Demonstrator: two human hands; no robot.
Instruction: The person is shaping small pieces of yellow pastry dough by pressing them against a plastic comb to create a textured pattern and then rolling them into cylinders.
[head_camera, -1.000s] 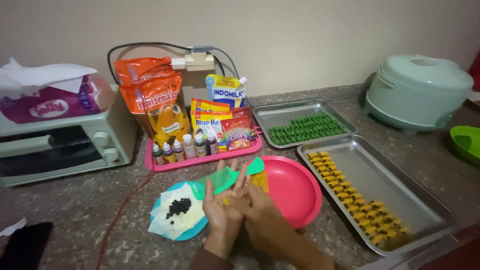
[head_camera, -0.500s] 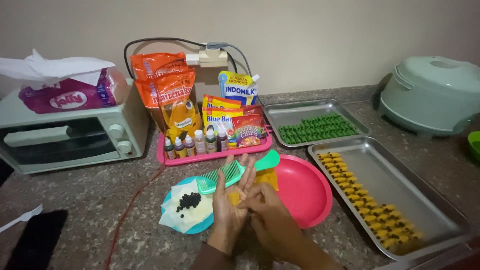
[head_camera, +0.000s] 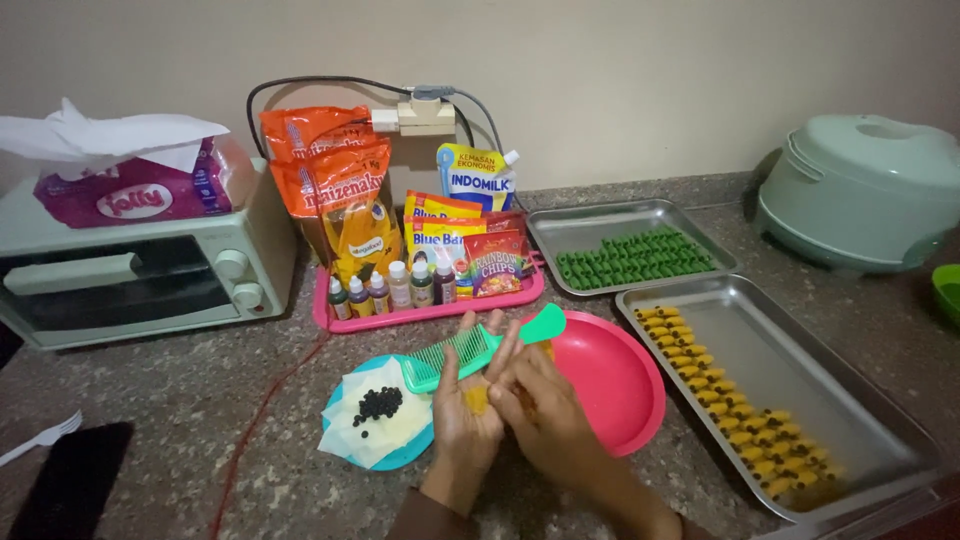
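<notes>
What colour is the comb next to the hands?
The comb is bright green, resting by the left hand; the head view, the only one, shows it clearly.

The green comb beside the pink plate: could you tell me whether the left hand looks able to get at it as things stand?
Probably yes: the left hand lies just under the green comb, fingers already against it, and nothing lies between.

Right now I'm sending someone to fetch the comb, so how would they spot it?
Find the round pink plate at the counter's front. Just left of it, above the person's hands, lies the comb, its teeth end over a blue plate. It is the only mint-green toothed tool there.
</notes>
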